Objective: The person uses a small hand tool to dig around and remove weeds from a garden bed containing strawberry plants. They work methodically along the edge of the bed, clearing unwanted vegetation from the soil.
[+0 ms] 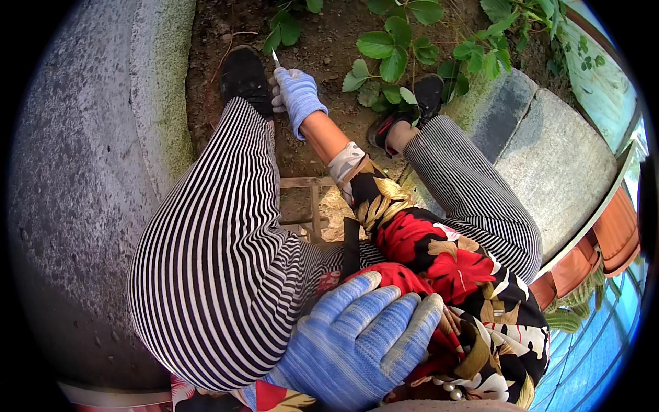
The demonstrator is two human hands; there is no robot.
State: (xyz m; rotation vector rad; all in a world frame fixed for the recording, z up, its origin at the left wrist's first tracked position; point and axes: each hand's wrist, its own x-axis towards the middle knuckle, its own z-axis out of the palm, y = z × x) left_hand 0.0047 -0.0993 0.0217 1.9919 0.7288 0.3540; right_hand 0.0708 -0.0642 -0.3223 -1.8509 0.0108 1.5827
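My right hand (pixel 294 95), in a blue and grey knit glove, grips a small knife (pixel 275 57) whose pale, pointed blade sticks out towards the top. The blade tip is close to a green leaf (pixel 283 31), above dark bare soil (pixel 329 67); a gap between tip and leaf cannot be judged. My left hand (pixel 355 340), gloved the same way, lies back up against the red and black floral clothing (pixel 458 268) at my front. Its fingers are extended and slightly apart; the palm side and thumb are hidden.
Strawberry-like plants (pixel 394 49) grow ahead, some leaves over my right shoe (pixel 430 95). A concrete wall (pixel 87 170) rises at the left, and stone blocks (pixel 558 144) edge the right. Terracotta-coloured planters (pixel 615 232) and a cactus (pixel 566 314) are beyond. A wooden frame (pixel 315 206) shows between my legs.
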